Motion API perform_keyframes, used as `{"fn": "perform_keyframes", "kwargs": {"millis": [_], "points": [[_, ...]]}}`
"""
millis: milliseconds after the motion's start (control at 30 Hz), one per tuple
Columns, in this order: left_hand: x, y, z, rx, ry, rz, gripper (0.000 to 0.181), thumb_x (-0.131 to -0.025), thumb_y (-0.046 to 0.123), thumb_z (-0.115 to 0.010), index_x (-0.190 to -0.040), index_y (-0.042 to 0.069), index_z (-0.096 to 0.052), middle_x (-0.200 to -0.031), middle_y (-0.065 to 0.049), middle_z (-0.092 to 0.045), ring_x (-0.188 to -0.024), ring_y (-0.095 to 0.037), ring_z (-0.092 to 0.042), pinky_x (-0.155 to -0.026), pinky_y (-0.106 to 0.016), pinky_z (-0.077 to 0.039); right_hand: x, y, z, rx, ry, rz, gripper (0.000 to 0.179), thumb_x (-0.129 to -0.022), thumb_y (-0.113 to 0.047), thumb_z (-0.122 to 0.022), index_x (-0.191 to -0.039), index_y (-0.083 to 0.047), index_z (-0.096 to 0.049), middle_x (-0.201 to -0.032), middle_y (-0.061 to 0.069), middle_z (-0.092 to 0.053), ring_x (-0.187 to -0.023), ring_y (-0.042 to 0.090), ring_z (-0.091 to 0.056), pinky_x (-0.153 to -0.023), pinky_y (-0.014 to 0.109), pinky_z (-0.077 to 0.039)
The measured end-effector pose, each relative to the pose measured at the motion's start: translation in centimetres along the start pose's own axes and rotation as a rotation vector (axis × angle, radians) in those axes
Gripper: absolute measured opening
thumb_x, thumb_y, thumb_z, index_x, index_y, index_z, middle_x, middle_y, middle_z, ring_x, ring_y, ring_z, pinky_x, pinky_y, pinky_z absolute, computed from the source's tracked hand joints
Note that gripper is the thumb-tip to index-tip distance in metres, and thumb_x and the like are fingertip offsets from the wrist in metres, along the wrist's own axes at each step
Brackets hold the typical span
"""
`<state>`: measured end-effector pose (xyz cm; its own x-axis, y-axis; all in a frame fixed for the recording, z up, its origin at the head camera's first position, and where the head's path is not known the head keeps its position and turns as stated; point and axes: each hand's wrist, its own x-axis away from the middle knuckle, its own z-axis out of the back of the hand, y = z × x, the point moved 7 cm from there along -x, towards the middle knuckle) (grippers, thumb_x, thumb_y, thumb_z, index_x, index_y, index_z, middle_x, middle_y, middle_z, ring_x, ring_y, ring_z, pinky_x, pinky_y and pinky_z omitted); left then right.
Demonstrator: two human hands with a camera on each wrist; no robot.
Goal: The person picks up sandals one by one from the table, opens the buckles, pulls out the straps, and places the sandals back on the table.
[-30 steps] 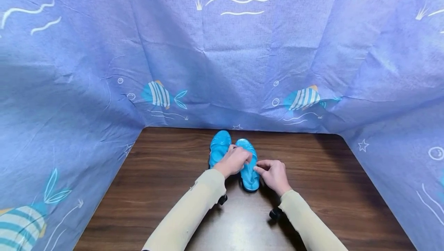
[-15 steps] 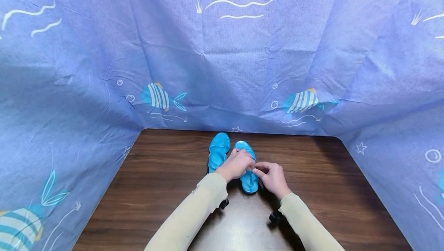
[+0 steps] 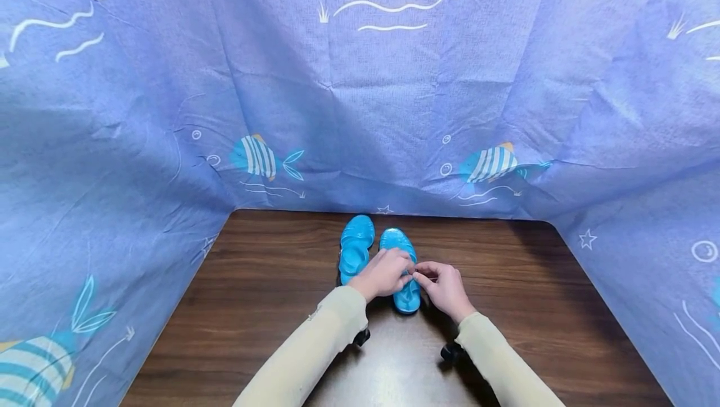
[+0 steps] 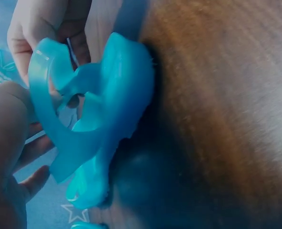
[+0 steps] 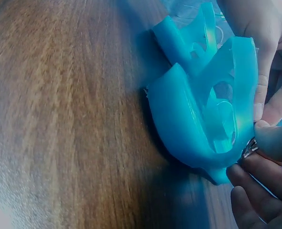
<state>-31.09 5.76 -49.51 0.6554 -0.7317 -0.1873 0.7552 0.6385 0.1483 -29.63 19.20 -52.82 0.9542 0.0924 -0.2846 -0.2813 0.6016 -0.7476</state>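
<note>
Two blue jelly sandals lie side by side, toes toward the back. The left sandal (image 3: pixel 357 232) is untouched. Both hands are at the ankle strap (image 5: pixel 245 86) of the right sandal (image 3: pixel 395 238). My left hand (image 3: pixel 385 274) reaches across this sandal and pinches the strap at its outer side; its fingertips are partly hidden. From the right, my right hand (image 3: pixel 447 291) pinches a small metal buckle (image 5: pixel 249 149) at the strap's side between thumb and fingers. The fingertips of the two hands nearly meet. Whether the strap end is through the buckle cannot be made out.
The dark wood table (image 3: pixel 270 307) extends around the sandals. Blue fish-print cloth (image 3: pixel 388 113) rises behind it and at both sides. Small black devices (image 3: pixel 450 352) sit beneath the wrists.
My left hand has come slightly down and right along the right sandal, bringing its fingertips to those of my right hand at the strap. The sandals and right hand stay nearly in place.
</note>
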Motion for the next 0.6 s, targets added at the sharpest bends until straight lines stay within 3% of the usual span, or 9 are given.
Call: {"fn": "perform_keyframes", "kwargs": {"millis": [167,367,600], "points": [[1.0,0.2,0.5,0.025,0.110,0.052,0.023,-0.104,0.028,-0.068,-0.123,0.017,-0.074,-0.126,0.001,-0.069,-0.120,-0.019,-0.062,-0.100,-0.037,-0.054,0.0,-0.1,-0.2,0.007,-0.027,-0.010,0.017,-0.095,-0.016,-0.080,-0.110,-0.007,-0.081,-0.102,0.002,-0.080,-0.094,0.019,-0.076,-0.086,0.042,-0.063],[2.2,0.5,1.3,0.150,0.249,0.161,0.042,-0.103,0.028,-0.070,-0.140,0.011,-0.063,-0.142,-0.007,-0.061,-0.131,-0.027,-0.057,-0.108,-0.045,-0.051,0.2,-0.2,-0.3,-0.004,-0.046,-0.038,0.022,-0.097,-0.019,-0.079,-0.114,-0.005,-0.079,-0.104,0.003,-0.080,-0.098,0.021,-0.075,-0.089,0.045,-0.062],[3.7,0.5,0.5,0.287,0.290,0.328,0.056,-0.101,0.037,-0.071,-0.148,0.011,-0.056,-0.152,-0.011,-0.049,-0.136,-0.033,-0.050,-0.111,-0.050,-0.048,0.2,-0.4,-0.3,-0.002,-0.067,-0.064,0.019,-0.098,-0.015,-0.076,-0.115,-0.006,-0.078,-0.107,0.005,-0.079,-0.103,0.024,-0.074,-0.093,0.046,-0.061]]}}
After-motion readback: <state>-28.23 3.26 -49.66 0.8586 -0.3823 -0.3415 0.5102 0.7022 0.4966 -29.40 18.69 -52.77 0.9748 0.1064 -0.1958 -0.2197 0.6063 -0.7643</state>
